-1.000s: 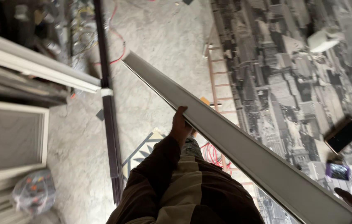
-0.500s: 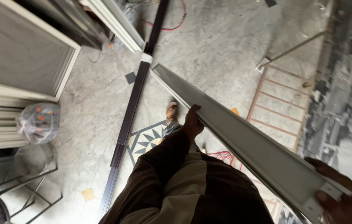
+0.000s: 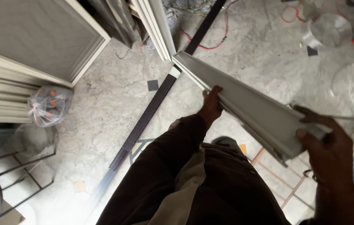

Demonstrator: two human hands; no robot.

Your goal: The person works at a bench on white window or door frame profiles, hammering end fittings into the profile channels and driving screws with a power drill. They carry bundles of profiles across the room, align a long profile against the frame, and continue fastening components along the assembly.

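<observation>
I hold a long pale grey metal profile (image 3: 247,100) level above the floor, running from upper middle toward the lower right. My left hand (image 3: 211,106) grips its near edge about midway along, arm in a dark brown sleeve. My right hand (image 3: 325,143) clasps its near end at the right. The far end of the profile points toward leaning cream frames (image 3: 156,25).
A framed grey panel (image 3: 39,39) leans at the upper left. A long dark bar (image 3: 152,110) lies on the marble floor (image 3: 102,108). A clear plastic bag (image 3: 48,106) sits left; a black wire stand (image 3: 18,166) lower left. Red cable (image 3: 210,43) trails at top.
The view has swung left and down, and the profile now appears shorter and closer. My right hand has come fully into view on its near end.
</observation>
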